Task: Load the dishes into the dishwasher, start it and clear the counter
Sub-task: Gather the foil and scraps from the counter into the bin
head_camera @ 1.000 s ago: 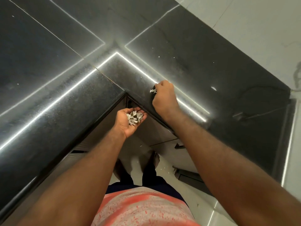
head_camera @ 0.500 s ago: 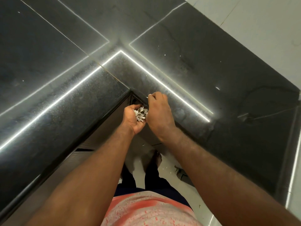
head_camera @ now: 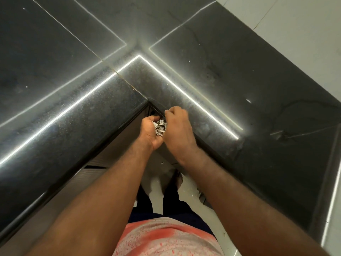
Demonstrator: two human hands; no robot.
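Observation:
My left hand [head_camera: 149, 133] is cupped just below the inner corner of the black L-shaped counter [head_camera: 77, 108], holding a small heap of pale scraps [head_camera: 159, 128]. My right hand [head_camera: 180, 130] is pressed against the left one from the right, fingers curled over the scraps at the counter's edge. Whether the right fingers pinch any scraps is hidden. No dishes or dishwasher are in view.
A few tiny white crumbs [head_camera: 189, 61] lie on the right counter wing. Reflected light strips run across the glossy stone. Brown cabinet fronts [head_camera: 118, 150] sit under the corner. Pale floor [head_camera: 188, 189] with specks shows by my feet; white wall tiles [head_camera: 295, 24] at top right.
My right hand came off the counter surface, down and left to the edge, and closed in against my left hand. My left hand curled more tightly around the scraps.

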